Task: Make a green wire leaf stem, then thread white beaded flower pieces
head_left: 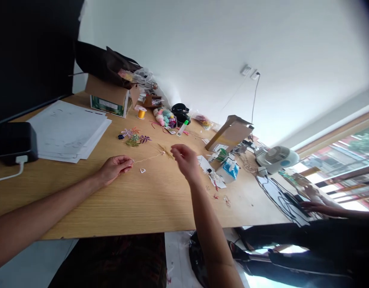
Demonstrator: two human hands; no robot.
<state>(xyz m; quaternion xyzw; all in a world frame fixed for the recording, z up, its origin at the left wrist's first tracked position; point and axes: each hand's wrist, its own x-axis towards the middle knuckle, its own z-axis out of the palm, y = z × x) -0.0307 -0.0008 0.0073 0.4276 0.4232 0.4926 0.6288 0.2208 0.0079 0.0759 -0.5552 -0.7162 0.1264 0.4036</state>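
My left hand [114,168] rests on the pale wooden table [148,200], pinching the end of a thin pale wire [148,159]. The wire runs to a small golden-green beaded sprig [165,151]. My right hand [186,160] hangs just above the table beside the sprig, with its fingers loosely apart and nothing visible in them. A small white wire loop [142,170] lies below the wire. Several finished wire flowers [134,138] lie farther up the table, beyond both hands.
A spool of yellow thread [141,113], a cardboard box [108,98], paper sheets [67,132], a black charger [15,143], a heap of pastel yarn balls [164,118] and a small fan [276,159] stand around. A co-worker's hand [316,205] lies at the table's far right.
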